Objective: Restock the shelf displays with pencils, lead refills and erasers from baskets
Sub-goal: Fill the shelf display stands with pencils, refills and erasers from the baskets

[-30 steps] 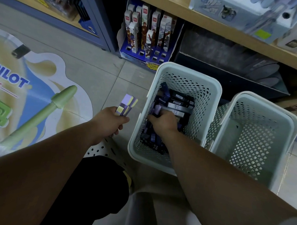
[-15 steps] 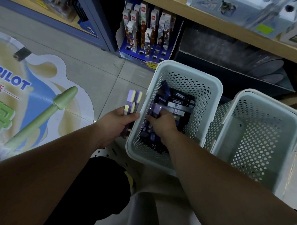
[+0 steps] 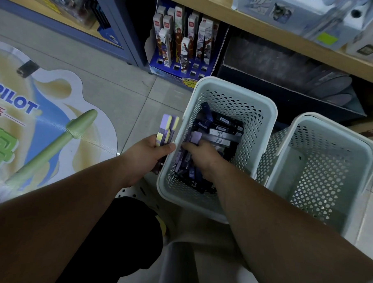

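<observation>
While the floor sticker (image 3: 14, 104) shouts "PILOT" in big blue letters, the dark lead refill boxes (image 3: 221, 135) piled in the left basket (image 3: 265, 115) read "HB 0.5" on their labels. That makes two pale perforated baskets side by side on the tiled floor (image 3: 119, 85), with the right basket (image 3: 310, 123) touching the first, both below a wooden shelf (image 3: 271, 36). The left hand (image 3: 147, 154) has its fingers wrapped round a small bunch of purple-and-yellow slim packs (image 3: 168, 129), just outside the left basket's rim. The right hand (image 3: 202, 155) is down among the refills, fingers pinching a lilac pack (image 3: 196, 138). One blue display box (image 3: 181, 40) behind holds tall hero-printed packs, print too small to read.
</observation>
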`<state>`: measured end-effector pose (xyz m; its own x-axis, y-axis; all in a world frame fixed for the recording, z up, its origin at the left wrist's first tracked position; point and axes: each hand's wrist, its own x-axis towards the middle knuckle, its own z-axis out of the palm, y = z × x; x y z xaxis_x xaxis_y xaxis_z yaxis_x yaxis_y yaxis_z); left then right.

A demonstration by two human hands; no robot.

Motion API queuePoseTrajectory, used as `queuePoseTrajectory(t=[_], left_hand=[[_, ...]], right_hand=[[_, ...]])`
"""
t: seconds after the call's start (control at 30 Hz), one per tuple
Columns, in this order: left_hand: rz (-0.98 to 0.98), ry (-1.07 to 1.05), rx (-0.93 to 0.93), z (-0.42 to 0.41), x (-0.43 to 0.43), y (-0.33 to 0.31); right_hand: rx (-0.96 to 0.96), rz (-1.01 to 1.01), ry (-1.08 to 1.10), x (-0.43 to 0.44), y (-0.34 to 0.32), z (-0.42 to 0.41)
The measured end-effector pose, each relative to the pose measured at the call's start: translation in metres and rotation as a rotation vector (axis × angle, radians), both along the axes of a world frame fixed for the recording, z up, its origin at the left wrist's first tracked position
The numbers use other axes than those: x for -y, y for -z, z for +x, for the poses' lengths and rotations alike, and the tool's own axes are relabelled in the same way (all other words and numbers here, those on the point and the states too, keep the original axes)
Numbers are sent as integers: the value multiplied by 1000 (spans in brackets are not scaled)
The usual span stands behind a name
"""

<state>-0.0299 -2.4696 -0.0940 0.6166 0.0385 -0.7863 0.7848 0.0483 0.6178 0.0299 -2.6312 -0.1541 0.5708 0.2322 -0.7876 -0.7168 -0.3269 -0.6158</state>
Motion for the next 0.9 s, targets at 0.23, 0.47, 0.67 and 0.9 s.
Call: queuePoseTrajectory(t=[0.23, 0.47, 0.67, 0.9], left_hand=[[16, 25, 12, 0, -1, 2], [53, 37, 0, 1, -3, 1], [56, 55, -4, 1, -4, -4], [150, 117, 25, 4, -1, -10]], right_hand=[[-84, 71, 96, -2, -10, 0], [-109, -17, 121, 12, -20, 7], [-100, -177, -33, 42, -25, 7], [-168, -238, -261, 43, -27, -6]])
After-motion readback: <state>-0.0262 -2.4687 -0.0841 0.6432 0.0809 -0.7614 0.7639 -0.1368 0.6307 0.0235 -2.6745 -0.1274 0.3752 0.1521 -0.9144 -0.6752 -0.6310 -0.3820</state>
